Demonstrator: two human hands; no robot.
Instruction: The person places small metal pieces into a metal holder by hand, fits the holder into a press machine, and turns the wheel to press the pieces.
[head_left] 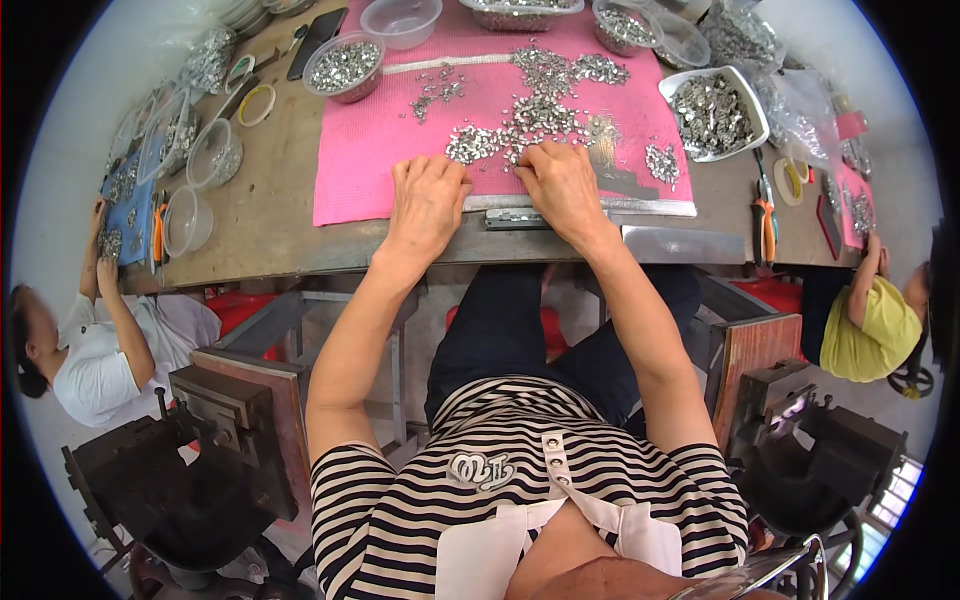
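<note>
Small shiny metal pieces lie in loose piles on a pink mat. My left hand rests at the mat's near side, fingers curled down beside a pile of pieces. My right hand is a little to the right, its fingers bent and pinched at the near edge of the middle pile. Both fingertips are turned away from view, so whatever they hold is hidden. A utility knife lies between my wrists at the table edge.
Round clear tubs and a white tray hold more metal pieces. Orange-handled pliers lie at right, near a flat metal strip. A phone lies at far left. Co-workers sit on both sides.
</note>
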